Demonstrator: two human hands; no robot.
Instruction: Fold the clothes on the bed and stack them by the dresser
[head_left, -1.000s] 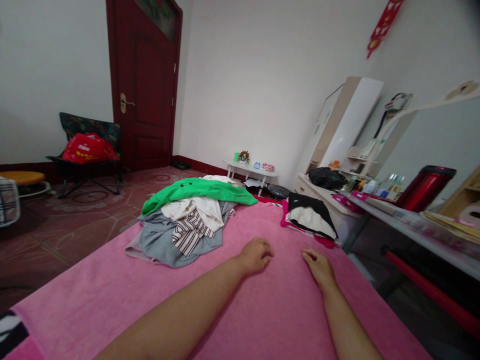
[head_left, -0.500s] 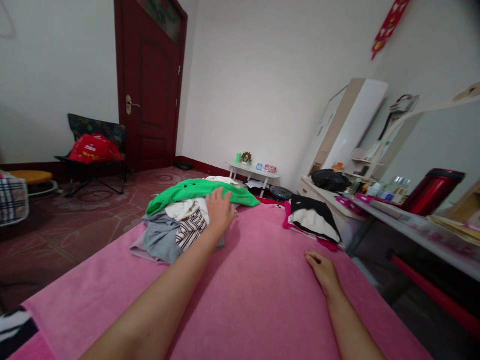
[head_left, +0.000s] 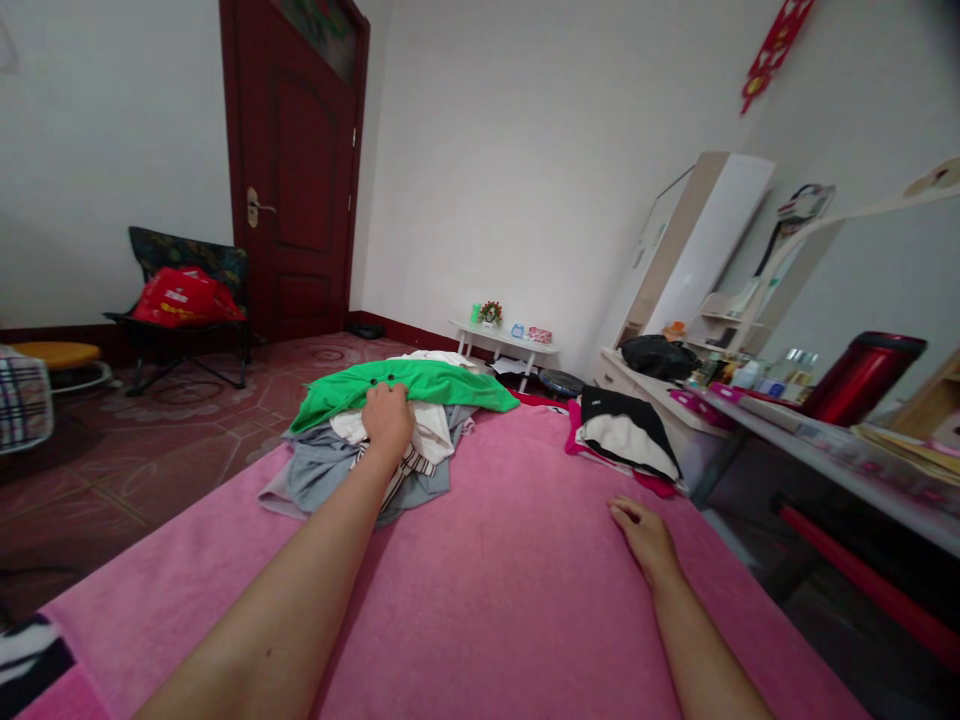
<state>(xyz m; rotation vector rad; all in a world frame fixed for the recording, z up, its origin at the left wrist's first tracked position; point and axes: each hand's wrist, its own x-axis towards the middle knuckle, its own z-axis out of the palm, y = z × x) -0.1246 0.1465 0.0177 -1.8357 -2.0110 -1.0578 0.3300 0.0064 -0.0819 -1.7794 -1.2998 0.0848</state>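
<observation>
My left hand [head_left: 388, 420] reaches over a heap of clothes and is closed on the near edge of a green buttoned garment [head_left: 457, 386], just below its dark buttons. Under it lie a white cloth [head_left: 431, 432], a brown-and-white patterned piece [head_left: 412, 463] and a grey garment [head_left: 319, 470]. Resting on the pink bedspread [head_left: 510, 580], my right hand [head_left: 645, 540] holds nothing, its fingers loosely bent and the thumb slightly apart. Beyond it sits a folded black-and-white garment [head_left: 628, 437] with bright pink cloth beneath.
A dressing table [head_left: 619, 375] with a black bag [head_left: 658, 357] stands at the right. Nearer is a grey-edged table [head_left: 795, 440] with a red flask [head_left: 866, 378]. A folding chair [head_left: 191, 240] holds a red bag [head_left: 184, 297] by the door [head_left: 296, 190]. A low white table [head_left: 506, 339] stands ahead.
My left hand has moved left across the heap and gone from spread fingers to a grip on the green garment. My right hand has stayed where it was.
</observation>
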